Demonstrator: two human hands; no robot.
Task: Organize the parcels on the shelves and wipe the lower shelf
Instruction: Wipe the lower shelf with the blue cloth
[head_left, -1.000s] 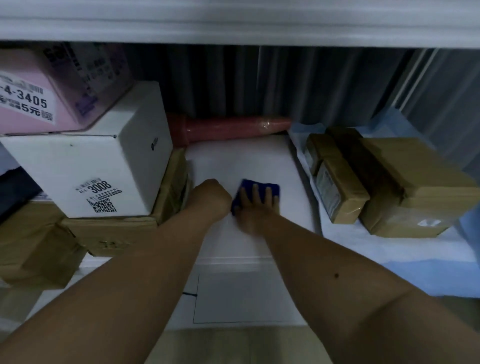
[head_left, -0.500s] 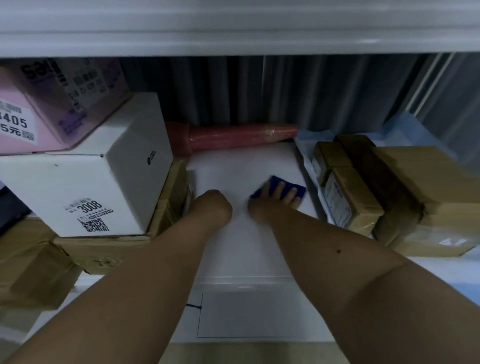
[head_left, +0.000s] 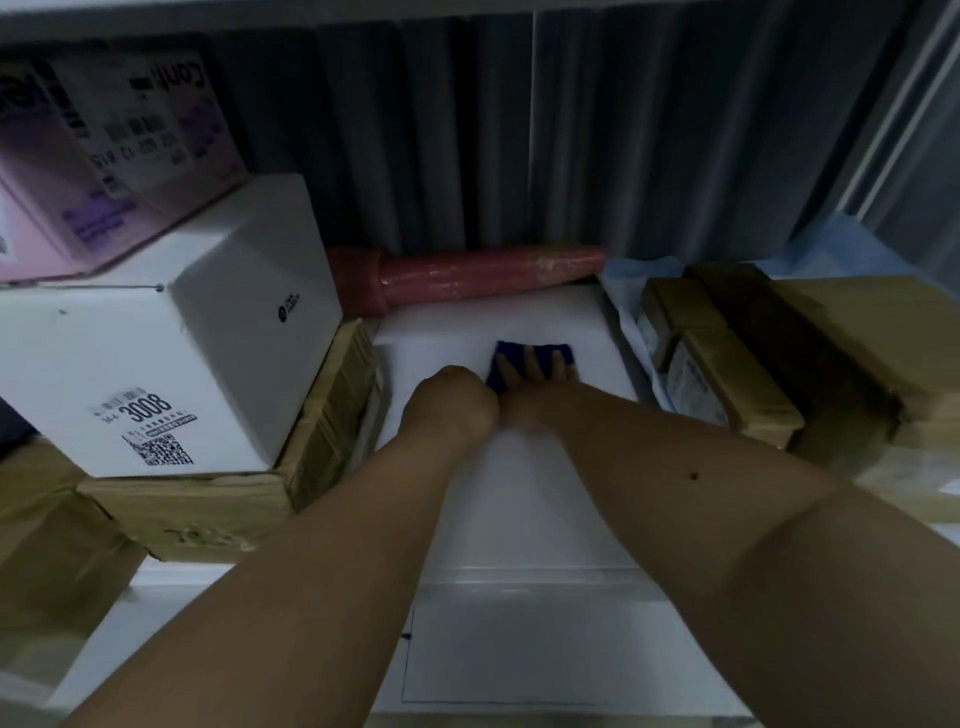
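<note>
Since half a second earlier, the right hand (head_left: 524, 387) and the cloth (head_left: 504, 364) had slid left across the shelf (head_left: 441, 332), ending against the left hand (head_left: 452, 400).

Largest to smallest: shelf, white, bare in the middle. White box (head_left: 171, 358), marked 3008, stood at left on a brown parcel (head_left: 218, 499), with a pink box (head_left: 104, 156) leaning on top. Brown parcels (head_left: 841, 353) lay at right on blue sheeting (head_left: 831, 249). Red tube (head_left: 467, 278) lay along the back edge, against the curtain (head_left: 519, 130).

Cloth, dark blue, lay flat mid-shelf under the right hand; its fingers were straight, slightly spread, pressing down. Left hand was curled into a fist holding nothing, resting on the shelf and touching the right hand.
</note>
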